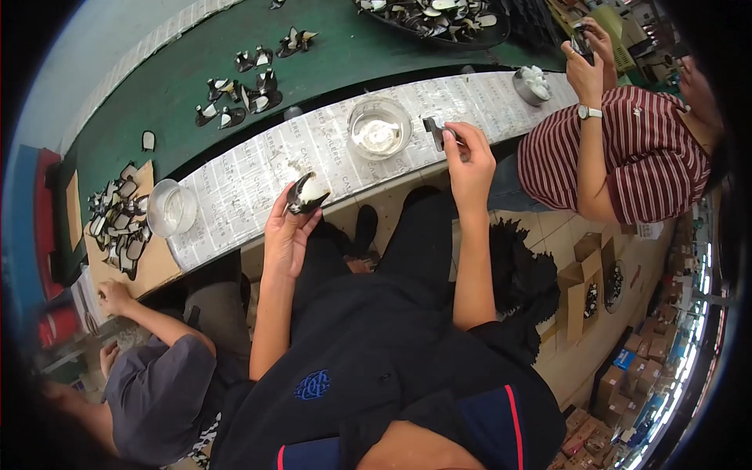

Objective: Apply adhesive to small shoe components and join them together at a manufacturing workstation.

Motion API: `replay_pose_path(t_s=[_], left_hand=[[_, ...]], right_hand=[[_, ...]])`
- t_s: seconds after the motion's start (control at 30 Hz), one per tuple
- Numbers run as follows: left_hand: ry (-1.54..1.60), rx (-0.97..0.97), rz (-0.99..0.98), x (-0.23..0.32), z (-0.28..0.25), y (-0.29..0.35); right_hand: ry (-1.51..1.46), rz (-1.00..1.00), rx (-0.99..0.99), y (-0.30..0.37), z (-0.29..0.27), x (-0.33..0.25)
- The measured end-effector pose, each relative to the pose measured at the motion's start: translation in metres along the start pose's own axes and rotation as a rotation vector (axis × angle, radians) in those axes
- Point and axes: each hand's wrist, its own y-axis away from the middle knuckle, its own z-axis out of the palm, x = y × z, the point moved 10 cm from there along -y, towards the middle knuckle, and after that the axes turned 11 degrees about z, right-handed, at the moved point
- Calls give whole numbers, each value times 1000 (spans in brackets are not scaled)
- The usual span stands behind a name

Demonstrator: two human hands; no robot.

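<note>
In my left hand (291,227), thumb and fingers grip a small black shoe upper (300,205) with a white inside, just off the near edge of the bench. My right hand (471,160) pinches the dark handle of a small flat brush (435,131); its wide head points left, above the bench edge. Between the two hands, a little farther off, stands a round clear bowl (381,151) with something pale in its bottom.
Paper with printing covers the bench strip (235,188). A second clear bowl (171,207) stands left, beside a pile of shoe uppers (119,223). More uppers (262,95) lie on the green surface (188,117). Co-workers sit at left (160,399) and right (627,153), near a white-filled tin (533,98).
</note>
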Motion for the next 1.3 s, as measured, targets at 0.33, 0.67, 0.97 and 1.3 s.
replay_pose_path(t_s=[0.33, 0.67, 0.97, 1.3], left_hand=[[-98, -84, -78, -2, 35, 4], [-120, -135, -79, -9, 67, 5], [-121, -148, -111, -11, 68, 8], [-116, -156, -103, -8, 65, 9]], right_hand=[[13, -379, -107, 66, 14, -122], [34, -464, -145, 115, 36, -114], [96, -496, -185, 123, 46, -115], [-51, -331, -193, 115, 33, -113]])
